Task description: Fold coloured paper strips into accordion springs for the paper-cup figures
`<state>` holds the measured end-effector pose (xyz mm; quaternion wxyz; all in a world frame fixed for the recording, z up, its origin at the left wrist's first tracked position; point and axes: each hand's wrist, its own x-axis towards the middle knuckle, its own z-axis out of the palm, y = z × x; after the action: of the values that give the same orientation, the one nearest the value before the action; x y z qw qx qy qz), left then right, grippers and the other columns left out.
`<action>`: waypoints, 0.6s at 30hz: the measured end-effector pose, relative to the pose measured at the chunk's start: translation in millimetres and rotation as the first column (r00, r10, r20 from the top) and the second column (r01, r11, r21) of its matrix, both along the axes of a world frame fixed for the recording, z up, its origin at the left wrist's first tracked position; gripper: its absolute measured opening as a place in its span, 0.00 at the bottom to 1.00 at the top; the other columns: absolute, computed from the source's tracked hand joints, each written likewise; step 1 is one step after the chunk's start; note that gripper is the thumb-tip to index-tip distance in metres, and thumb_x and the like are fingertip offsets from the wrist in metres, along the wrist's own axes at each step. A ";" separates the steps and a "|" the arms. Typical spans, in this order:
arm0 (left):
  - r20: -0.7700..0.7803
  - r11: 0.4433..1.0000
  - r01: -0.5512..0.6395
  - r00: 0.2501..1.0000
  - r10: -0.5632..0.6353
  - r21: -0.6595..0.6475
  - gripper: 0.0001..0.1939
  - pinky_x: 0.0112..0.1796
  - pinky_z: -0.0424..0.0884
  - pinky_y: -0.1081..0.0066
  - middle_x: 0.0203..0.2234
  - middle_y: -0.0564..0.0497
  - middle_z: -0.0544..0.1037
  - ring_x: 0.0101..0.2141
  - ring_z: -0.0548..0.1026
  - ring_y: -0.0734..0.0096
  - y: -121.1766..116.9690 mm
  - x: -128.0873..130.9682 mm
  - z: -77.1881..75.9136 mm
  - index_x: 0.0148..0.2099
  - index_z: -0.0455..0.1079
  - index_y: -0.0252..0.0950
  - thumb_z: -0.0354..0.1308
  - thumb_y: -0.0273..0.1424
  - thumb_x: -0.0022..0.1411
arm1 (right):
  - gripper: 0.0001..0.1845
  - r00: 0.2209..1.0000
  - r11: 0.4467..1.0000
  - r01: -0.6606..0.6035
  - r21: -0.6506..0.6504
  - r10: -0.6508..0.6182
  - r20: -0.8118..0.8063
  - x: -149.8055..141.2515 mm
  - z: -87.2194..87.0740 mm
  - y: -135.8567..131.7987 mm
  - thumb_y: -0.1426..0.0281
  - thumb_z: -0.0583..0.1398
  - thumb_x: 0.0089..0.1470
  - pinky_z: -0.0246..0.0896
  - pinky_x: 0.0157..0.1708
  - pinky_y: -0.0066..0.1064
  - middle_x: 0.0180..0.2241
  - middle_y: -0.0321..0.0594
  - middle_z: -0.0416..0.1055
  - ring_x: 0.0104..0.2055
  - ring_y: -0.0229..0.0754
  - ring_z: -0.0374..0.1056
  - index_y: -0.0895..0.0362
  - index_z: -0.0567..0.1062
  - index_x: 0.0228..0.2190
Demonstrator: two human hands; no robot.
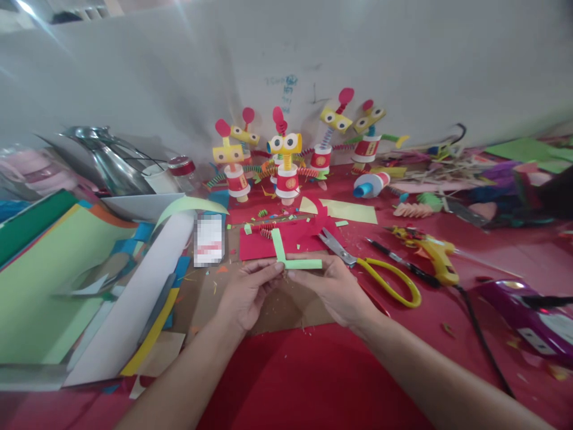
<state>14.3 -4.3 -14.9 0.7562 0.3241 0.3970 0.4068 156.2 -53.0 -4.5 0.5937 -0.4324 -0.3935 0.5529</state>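
Observation:
Both my hands meet over a brown cardboard sheet (286,307) on the red table. My left hand (246,292) pinches the corner where two light green paper strips (290,255) join in an L shape. My right hand (333,286) holds the same strips from the right, with its fingers closed under the horizontal strip. One strip points away from me and the other lies to the right. A red paper sheet (290,237) lies just beyond the strips. Yellow-handled scissors (380,272) rest right of my right hand.
Several paper-cup figures (286,164) with big eyes stand at the back by the wall. A yellow glue gun (432,251) with a black cord lies right. Stacked coloured paper (67,280) and a white roll (134,298) fill the left. A metal kettle (107,155) stands at the back left.

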 end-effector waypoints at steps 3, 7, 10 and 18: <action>-0.005 0.998 -0.037 0.999 0.037 0.044 0.10 0.31 0.68 0.77 0.22 0.51 0.77 0.26 0.72 0.79 -1.7 1.1 -0.1 0.28 0.77 0.33 0.71 0.29 0.40 | 0.16 0.999 1.000 0.006 -0.013 -0.007 -0.047 -2.2 -2.3 -0.1 0.66 0.69 0.39 0.64 0.46 0.40 0.34 0.39 0.77 0.39 0.43 0.71 0.54 0.79 0.35; -0.007 0.997 -0.005 1.000 0.005 0.071 0.09 0.31 0.67 0.76 0.24 0.51 0.78 0.26 0.72 0.78 -4.7 2.3 0.5 0.29 0.77 0.33 0.70 0.29 0.42 | 0.07 0.996 0.996 0.086 0.010 -0.086 -0.012 -2.7 -6.6 0.6 0.65 0.66 0.44 0.65 0.39 0.34 0.29 0.37 0.76 0.33 0.38 0.70 0.55 0.79 0.29; 0.012 0.995 0.040 0.999 -0.041 0.090 0.08 0.33 0.66 0.75 0.26 0.50 0.78 0.27 0.72 0.77 -4.9 1.6 0.4 0.30 0.77 0.33 0.69 0.30 0.45 | 0.06 0.992 0.993 0.121 0.009 -0.121 0.021 -1.9 -8.7 1.4 0.66 0.66 0.45 0.65 0.36 0.32 0.27 0.36 0.75 0.31 0.37 0.69 0.55 0.78 0.27; -0.138 0.968 0.083 0.989 -0.051 0.239 0.07 0.31 0.63 0.75 0.25 0.53 0.75 0.26 0.69 0.79 -5.3 -0.7 6.5 0.31 0.75 0.34 0.66 0.31 0.49 | 0.06 0.999 0.999 0.044 0.026 -0.045 0.027 -1.6 -7.4 1.6 0.67 0.64 0.47 0.66 0.39 0.36 0.28 0.36 0.77 0.33 0.41 0.72 0.53 0.80 0.30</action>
<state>13.6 -9.6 -8.4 0.6962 0.4538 0.3817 0.4046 154.6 -51.5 -11.9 0.6058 -0.4410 -0.3991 0.5283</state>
